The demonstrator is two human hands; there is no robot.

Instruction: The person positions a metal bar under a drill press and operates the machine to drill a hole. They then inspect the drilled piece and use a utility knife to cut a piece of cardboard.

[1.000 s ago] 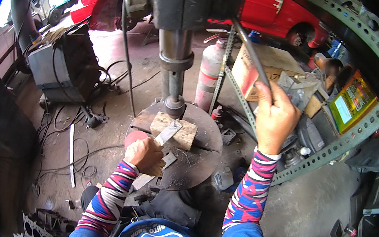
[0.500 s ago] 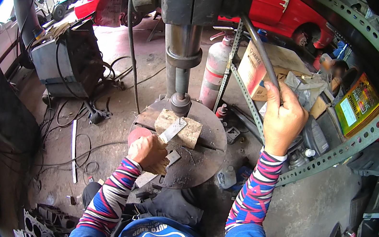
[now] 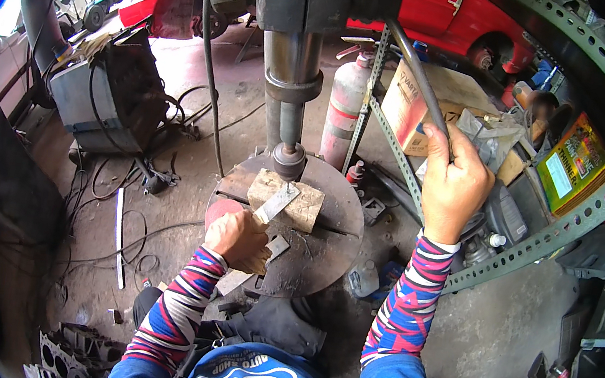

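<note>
My left hand (image 3: 235, 235) is closed around a flat metal strip (image 3: 279, 203), with a tan, cloth-like piece (image 3: 255, 262) bunched under the fingers. The strip's far end lies on a wooden block (image 3: 305, 209) on the round drill press table (image 3: 330, 270). Right above that end is the drill chuck (image 3: 288, 161); its bit comes down to the strip, but whether it has cut in cannot be made out. My right hand (image 3: 458, 184), raised at the right, grips the end of the drill press lever (image 3: 422, 82). Beside my left hand lies a reddish disc (image 3: 222, 211).
A green perforated metal rack (image 3: 540, 261) with a cardboard box (image 3: 430, 103) and containers stands close at the right. Behind the table is a gas cylinder (image 3: 344, 110). At the left are a dark metal machine (image 3: 109, 104) and cables on the floor. A red car (image 3: 412, 11) stands behind.
Hardly anything differs: the view has shifted slightly. Both hands keep their grips, and the strip stays on the wooden block under the chuck.
</note>
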